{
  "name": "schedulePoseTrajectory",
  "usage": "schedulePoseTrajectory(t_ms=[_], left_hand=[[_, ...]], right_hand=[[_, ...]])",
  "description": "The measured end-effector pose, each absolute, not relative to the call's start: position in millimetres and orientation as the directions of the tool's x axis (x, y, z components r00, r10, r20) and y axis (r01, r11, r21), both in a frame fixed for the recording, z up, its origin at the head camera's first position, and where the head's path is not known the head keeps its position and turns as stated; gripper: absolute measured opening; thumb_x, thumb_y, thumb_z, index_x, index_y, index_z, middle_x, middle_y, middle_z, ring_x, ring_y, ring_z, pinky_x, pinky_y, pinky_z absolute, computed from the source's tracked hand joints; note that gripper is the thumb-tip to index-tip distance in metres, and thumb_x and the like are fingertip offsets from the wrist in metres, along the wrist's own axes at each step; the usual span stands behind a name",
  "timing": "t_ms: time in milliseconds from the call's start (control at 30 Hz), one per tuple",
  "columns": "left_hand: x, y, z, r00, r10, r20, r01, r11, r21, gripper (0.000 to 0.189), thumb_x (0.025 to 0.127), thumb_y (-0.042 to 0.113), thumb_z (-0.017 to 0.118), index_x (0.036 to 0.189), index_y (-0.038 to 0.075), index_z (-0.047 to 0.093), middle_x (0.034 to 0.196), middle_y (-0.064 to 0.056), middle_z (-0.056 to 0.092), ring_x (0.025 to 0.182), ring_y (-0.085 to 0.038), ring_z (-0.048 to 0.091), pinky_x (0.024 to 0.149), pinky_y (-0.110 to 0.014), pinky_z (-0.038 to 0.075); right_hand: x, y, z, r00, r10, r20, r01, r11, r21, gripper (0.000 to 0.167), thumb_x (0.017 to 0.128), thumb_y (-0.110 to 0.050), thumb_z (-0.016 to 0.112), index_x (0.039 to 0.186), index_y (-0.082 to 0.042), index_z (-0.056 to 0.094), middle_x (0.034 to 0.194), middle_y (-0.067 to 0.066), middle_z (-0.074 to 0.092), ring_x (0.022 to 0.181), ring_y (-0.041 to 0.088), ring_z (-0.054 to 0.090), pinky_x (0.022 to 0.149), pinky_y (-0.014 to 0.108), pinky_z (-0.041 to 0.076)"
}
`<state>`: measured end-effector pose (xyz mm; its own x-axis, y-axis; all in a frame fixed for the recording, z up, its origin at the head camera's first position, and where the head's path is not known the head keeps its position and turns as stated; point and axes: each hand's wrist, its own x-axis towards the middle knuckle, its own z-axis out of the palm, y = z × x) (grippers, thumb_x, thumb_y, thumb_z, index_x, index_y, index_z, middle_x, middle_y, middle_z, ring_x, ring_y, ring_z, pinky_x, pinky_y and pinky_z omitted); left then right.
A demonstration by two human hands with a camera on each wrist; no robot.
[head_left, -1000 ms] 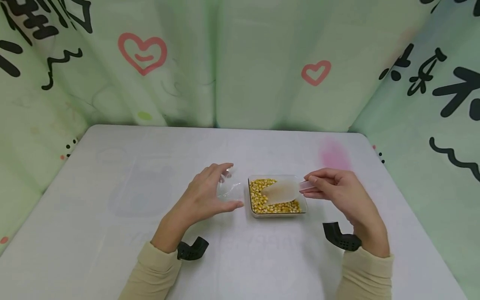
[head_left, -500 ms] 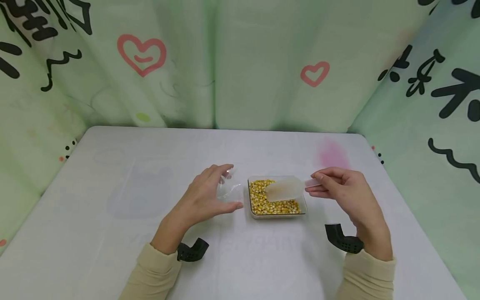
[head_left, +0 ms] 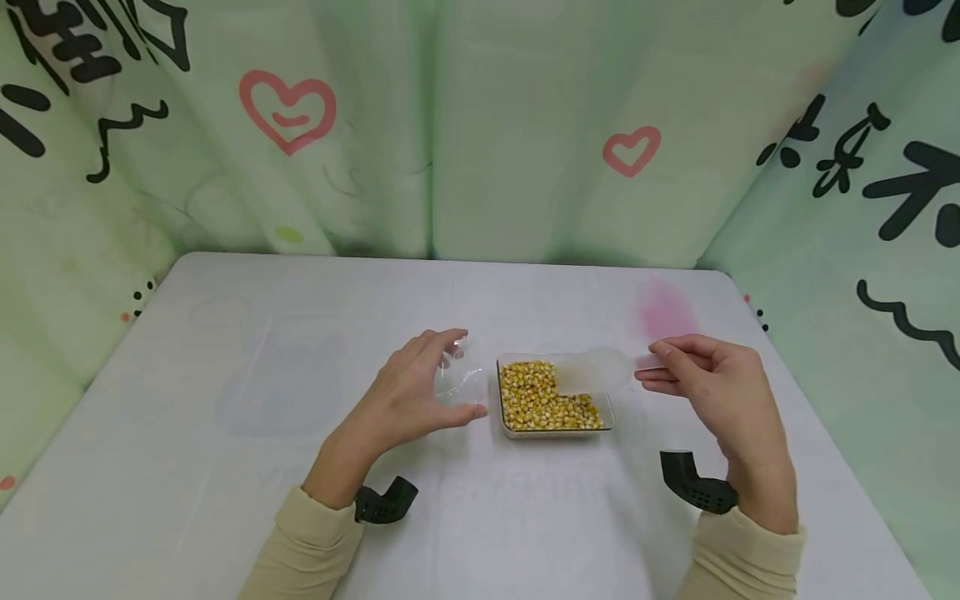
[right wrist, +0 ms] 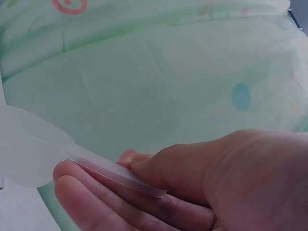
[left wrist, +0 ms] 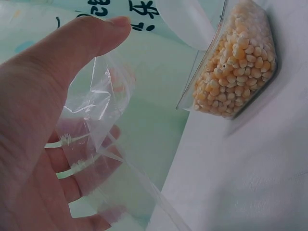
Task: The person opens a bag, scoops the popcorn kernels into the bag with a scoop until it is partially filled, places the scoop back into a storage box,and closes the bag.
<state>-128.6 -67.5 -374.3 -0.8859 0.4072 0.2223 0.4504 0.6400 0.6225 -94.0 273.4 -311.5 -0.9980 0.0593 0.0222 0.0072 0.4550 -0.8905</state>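
Three sides of green cloth (head_left: 510, 192) enclose a white table (head_left: 480, 533), with two bare hands near its middle. The left hand (head_left: 412, 387) curves in a wide, loose C round a clear plastic bag (left wrist: 101, 96), thumb and fingertips well apart; the right hand (head_left: 708, 379) has a close pinch on the handle (right wrist: 115, 173) of a scoop (head_left: 611, 371). Between the hands sits a clear box (head_left: 558, 434), its long sides running left to right, and it looks well filled. The plastic bag, just left of the box, shows nothing inside, so I judge the work to be at an early stage: the bag is spread and the scoop is in hand, while most or all of the filling seems left to do. The scoop is raised above the right rear part of the box, reaching past its right wall. Its long axis runs roughly left to right, nearly parallel with the box's long sides; its bowl (head_left: 588, 373) points left, towards the bag, and its handle right. Smallest are the yellow corn kernels (head_left: 532, 387), lying thick in the box; none can be made out in the bowl, though its cloudy wall may hide some.
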Motion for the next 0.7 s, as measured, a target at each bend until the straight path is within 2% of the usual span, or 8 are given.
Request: schedulePoseTrajectory(t_ms=[333, 567, 700], left_hand=[[-128.9, -68.0, -375.2, -0.884, 0.405, 0.235, 0.456, 0.636, 0.623, 0.088, 0.071, 0.046, 0.084, 0.144, 0.016, 0.045, 0.120, 0.000, 0.060, 0.104, -0.018, 0.059, 0.088, -0.042, 0.048], [-130.1, -68.0, -373.4, -0.879, 0.416, 0.235, 0.467, 0.642, 0.608, 0.089, 0.072, 0.046, 0.084, 0.145, 0.013, 0.045, 0.120, -0.004, 0.060, 0.103, -0.023, 0.059, 0.089, -0.045, 0.048], [-128.8, -68.4, -373.5, -0.880, 0.414, 0.231, 0.463, 0.642, 0.612, 0.089, 0.072, 0.046, 0.084, 0.145, 0.013, 0.045, 0.122, -0.003, 0.060, 0.104, -0.021, 0.059, 0.089, -0.044, 0.048]], right_hand=[[-89.6, 274.5, -306.2, -0.988, 0.144, 0.060, 0.037, 0.588, -0.808, 0.038, 0.100, -0.029, 0.059, 0.117, 0.005, 0.064, 0.087, -0.005, 0.076, 0.077, 0.009, 0.075, 0.072, 0.019, 0.057], [-90.1, 270.4, -305.5, -0.985, 0.168, 0.032, 0.089, 0.665, -0.741, 0.038, 0.101, -0.028, 0.056, 0.120, 0.004, 0.064, 0.099, 0.017, 0.075, 0.075, 0.004, 0.073, 0.069, 0.017, 0.056], [-91.6, 268.6, -307.9, -0.992, 0.126, 0.002, 0.083, 0.663, -0.744, 0.037, 0.102, -0.027, 0.055, 0.120, 0.005, 0.064, 0.102, 0.022, 0.073, 0.076, 0.002, 0.073, 0.071, 0.019, 0.057]])
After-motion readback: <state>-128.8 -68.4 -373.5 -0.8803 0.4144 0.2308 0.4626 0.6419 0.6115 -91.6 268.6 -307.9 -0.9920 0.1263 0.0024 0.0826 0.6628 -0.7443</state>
